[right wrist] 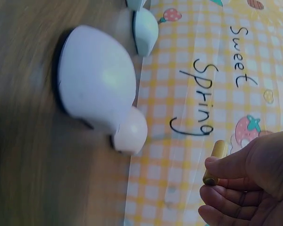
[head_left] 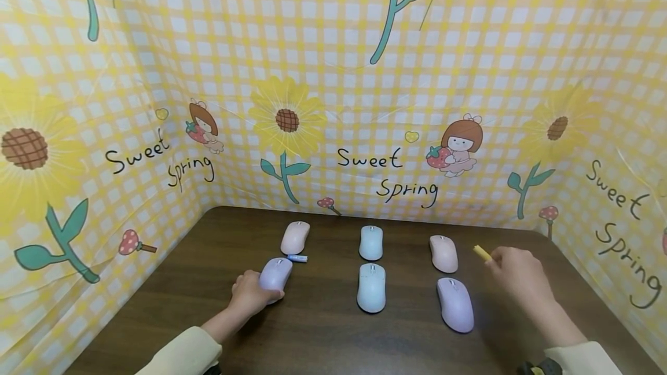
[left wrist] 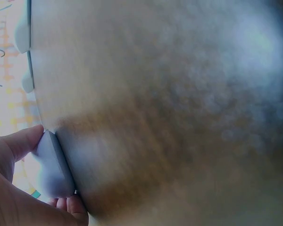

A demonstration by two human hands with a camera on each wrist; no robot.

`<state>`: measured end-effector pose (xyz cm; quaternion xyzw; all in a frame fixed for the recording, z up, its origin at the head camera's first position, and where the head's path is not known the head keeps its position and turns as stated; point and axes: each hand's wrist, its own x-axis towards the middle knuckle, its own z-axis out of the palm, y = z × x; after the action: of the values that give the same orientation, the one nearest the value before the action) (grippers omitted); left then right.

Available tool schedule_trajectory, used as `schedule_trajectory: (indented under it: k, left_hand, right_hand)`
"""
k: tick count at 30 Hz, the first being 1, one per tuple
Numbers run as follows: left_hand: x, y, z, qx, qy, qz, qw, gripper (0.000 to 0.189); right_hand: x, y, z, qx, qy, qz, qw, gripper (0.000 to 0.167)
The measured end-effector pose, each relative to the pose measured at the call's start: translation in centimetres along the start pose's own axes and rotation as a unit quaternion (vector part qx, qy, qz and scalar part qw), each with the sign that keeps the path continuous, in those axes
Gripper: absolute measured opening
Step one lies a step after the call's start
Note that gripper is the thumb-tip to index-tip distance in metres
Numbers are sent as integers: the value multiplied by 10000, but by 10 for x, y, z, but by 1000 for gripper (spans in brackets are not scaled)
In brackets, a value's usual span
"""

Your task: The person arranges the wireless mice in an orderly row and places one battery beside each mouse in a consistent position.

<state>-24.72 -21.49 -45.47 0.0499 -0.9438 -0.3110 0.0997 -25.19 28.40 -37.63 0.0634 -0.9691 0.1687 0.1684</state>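
Note:
My left hand [head_left: 249, 293] grips the sides of a purple computer mouse [head_left: 276, 274] at the left of the table, thumb on the near side. In the left wrist view, fingers and thumb span this mouse [left wrist: 56, 165]. A small blue battery [head_left: 298, 258] lies just beyond it, by its front end. Behind that sits a pink mouse [head_left: 295, 237]. Over the right side, my right hand [head_left: 518, 271] pinches a yellow battery [head_left: 482, 253] between thumb and fingers. The right wrist view shows the yellow battery [right wrist: 219, 151] held apart from the mice.
Two light blue mice [head_left: 372, 288] stand one behind the other mid-table. At right, another pink mouse [head_left: 444, 254] stands behind a second purple mouse [head_left: 455, 305]. A yellow checked cloth [head_left: 323, 45] encloses the dark wooden table [head_left: 323, 340] at the back and sides.

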Motion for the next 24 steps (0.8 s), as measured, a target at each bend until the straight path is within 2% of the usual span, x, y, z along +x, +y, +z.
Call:
schedule_trajectory:
  k: [6,14,19,24]
  left_hand:
    - [0,0,0,15,4,-3,10000,56]
    - [1,-1,1,65,28,21,10000,56]
    - [2,0,1,92,26,7,10000,56]
    - [1,0,1,91,10,1,10000,56]
  right_hand:
    - [9,-16,9,20,96,-243,9997,11]
    - [23,-43,23,179,-134,-307,9993,9]
    - [32,-59,32,183,-106,-487,9986,7]
    - [39,-67,41,254,-136,-487,9984,4]
